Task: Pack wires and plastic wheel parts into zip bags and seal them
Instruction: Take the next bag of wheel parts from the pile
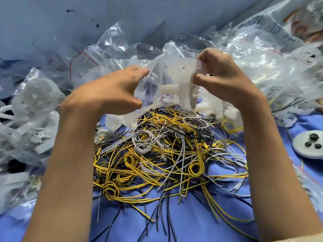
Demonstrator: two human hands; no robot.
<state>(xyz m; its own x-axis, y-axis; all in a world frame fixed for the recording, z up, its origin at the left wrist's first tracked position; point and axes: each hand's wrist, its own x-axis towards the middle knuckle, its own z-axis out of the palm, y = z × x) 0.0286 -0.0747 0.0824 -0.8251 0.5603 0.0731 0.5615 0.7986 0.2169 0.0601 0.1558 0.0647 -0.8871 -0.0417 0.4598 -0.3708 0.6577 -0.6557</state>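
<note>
Zip bag (153,75) held over the wire pile (157,154) at the cloth's (192,224) middle, gripped by the left hand (111,91) (likely steadying it) while a wheel part (185,91) is pinched at its mouth by the right hand (225,79).

Both your forearms rise from the lower frame toward centre, your left hand (111,91) and right hand (225,79) pinching, fingers curled against thumbs.

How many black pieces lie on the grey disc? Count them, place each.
3 black pieces on the grey disc: one farthest, one nearer left, one nearer right. The disc is cut by the frame edge; more may be hidden.
</note>
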